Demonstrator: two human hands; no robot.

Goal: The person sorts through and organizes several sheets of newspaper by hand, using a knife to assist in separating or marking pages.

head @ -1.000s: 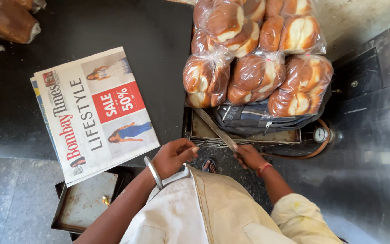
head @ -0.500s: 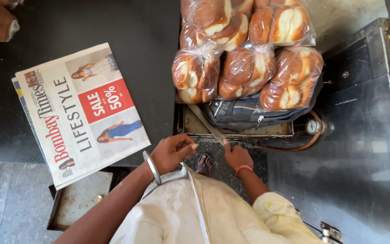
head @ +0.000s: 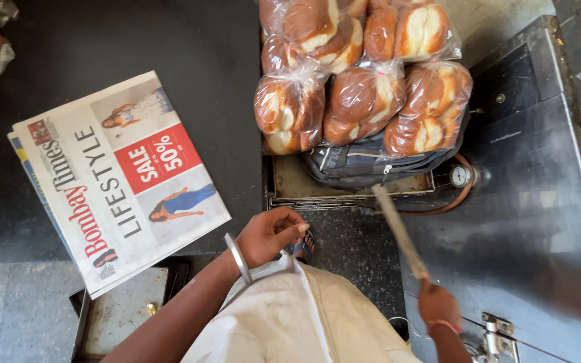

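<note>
Knife [head: 398,232] with long flat blade grasped at handle end by right hand [head: 437,306], fingers clenched round it; blade runs up and left from the grip, tip near the dark bag [head: 364,165] under the bagged bread buns [head: 361,101]; long axis diagonal, tip pointing toward metal tray edge [head: 317,200]; left hand [head: 270,235] loosely curled, holding nothing visible, steel bangle [head: 237,257] on wrist; it sits left of the blade, apart from it; folded newspaper [head: 119,181] further left on dark counter [head: 136,47]; right hand nearer the buns via blade.
</note>
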